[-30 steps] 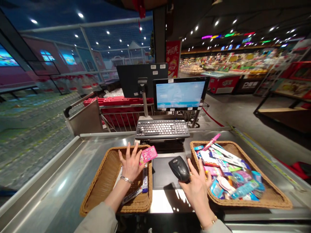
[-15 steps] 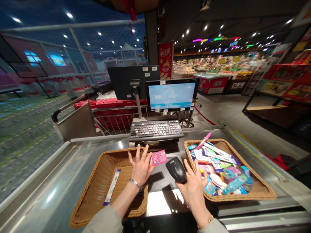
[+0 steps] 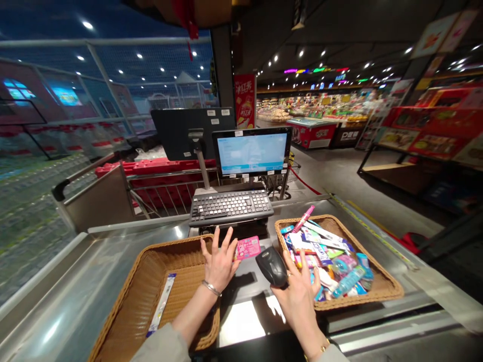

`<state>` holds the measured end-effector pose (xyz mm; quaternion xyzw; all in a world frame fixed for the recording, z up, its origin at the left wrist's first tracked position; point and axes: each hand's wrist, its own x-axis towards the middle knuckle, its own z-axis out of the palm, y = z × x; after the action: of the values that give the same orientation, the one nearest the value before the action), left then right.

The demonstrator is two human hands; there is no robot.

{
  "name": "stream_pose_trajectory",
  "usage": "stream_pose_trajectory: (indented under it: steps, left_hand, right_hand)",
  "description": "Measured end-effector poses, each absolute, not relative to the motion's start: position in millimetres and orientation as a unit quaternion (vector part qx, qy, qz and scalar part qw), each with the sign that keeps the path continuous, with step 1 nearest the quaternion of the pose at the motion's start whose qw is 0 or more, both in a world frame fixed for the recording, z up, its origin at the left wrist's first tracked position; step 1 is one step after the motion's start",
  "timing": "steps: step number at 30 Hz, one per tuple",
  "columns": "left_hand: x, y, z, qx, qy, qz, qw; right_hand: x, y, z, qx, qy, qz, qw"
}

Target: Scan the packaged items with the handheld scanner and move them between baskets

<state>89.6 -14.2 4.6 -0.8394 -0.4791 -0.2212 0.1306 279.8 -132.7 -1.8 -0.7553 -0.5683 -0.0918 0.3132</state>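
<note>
My left hand (image 3: 221, 265) is over the right rim of the left wicker basket (image 3: 130, 279), its fingers spread. Between its thumb and fingers it holds a flat pink packet (image 3: 248, 247), printed face up. My right hand (image 3: 300, 296) grips a black handheld barcode scanner (image 3: 270, 265), whose head points toward the packet. Scanner and packet are close together, with a small gap between them. One slim white-and-blue stick packet (image 3: 162, 304) lies in the left basket. The right wicker basket (image 3: 390, 291) holds a pile of small colourful packets, a pink tube and a light-blue bottle.
A black keyboard (image 3: 231, 206) sits behind my hands, below a lit monitor (image 3: 252, 153). A second dark screen (image 3: 192, 128) faces away on a pole. The metal counter (image 3: 49, 301) runs under both baskets. Behind it stands a metal trolley (image 3: 98, 198); shop shelves are at right.
My view has turned a little to the right. Both hands keep their grips, and the pink packet and scanner have shifted slightly right relative to the counter.
</note>
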Motion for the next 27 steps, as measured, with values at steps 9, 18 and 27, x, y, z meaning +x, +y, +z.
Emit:
stream_pose_trajectory:
  steps: [9,18,27]
  left_hand:
    - [106,-11,4,-0.854,-0.458,-0.221,0.113]
    - [123,-9,9,-0.864,-0.436,-0.223,0.12]
    - [140,-11,16,-0.873,-0.416,-0.224,0.118]
  right_hand:
    - [290,-138,-2,-0.764,-0.56,-0.112,0.302]
    - [300,-145,-1,-0.775,-0.539,-0.112,0.309]
    - [316,-151,-9,-0.782,-0.527,-0.142,0.302]
